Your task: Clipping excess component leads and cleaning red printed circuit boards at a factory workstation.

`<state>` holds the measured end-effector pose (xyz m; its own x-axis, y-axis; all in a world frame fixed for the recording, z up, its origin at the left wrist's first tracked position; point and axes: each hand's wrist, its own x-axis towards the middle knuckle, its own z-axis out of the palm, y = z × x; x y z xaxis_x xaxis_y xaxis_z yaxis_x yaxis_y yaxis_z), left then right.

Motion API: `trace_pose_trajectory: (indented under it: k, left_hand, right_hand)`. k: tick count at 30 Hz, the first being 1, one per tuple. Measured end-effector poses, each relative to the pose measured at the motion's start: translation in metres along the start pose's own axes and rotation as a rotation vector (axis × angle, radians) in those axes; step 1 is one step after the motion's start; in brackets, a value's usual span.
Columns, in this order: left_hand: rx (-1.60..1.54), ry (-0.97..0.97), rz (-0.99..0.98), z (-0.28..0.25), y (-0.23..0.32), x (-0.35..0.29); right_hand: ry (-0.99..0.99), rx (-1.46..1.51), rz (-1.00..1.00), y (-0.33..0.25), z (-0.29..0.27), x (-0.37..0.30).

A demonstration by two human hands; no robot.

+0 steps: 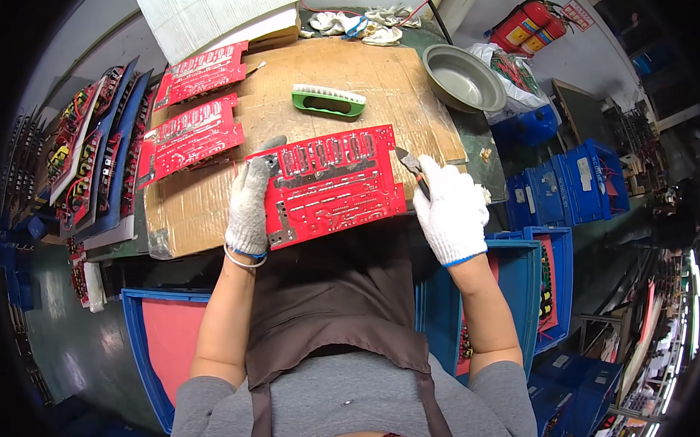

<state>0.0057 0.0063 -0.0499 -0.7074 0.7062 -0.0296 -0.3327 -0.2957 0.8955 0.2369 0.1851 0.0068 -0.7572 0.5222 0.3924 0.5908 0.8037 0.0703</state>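
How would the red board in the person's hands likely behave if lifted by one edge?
The red board looks like a flat, rigid circuit panel, so it would probably stay stiff rather than droop. The left hand grips one edge alone, suggesting it is fairly light. Its thin, slotted shape may crack if bent hard.

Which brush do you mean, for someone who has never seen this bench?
Start at the brown cardboard sheet covering the bench. Beyond the red circuit board held by the left hand and right hand lies the brush, flat near the cardboard's middle. It alone is green, with a slotted handle and white bristles.
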Motion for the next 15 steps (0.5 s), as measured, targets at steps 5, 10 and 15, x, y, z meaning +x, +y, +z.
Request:
trace_pose_trajectory:
  k: [5, 10, 15]
  left_hand:
    - [0.052, 0.029, 0.031, -0.0001, 0.0006, 0.0014]
    - [0.000, -0.010, 0.013, 0.0008, 0.0017, 0.0001]
    - [-0.002, 0.003, 0.013, -0.0006, 0.0007, -0.0001]
  right_hand:
    - [0.003, -0.030, -0.015, -0.0012, 0.0045, 0.0033]
    - [-0.025, 0.025, 0.025, -0.0022, 0.0041, -0.0010]
    - [-0.059, -0.021, 0.013, -0.0050, 0.0007, -0.0027]
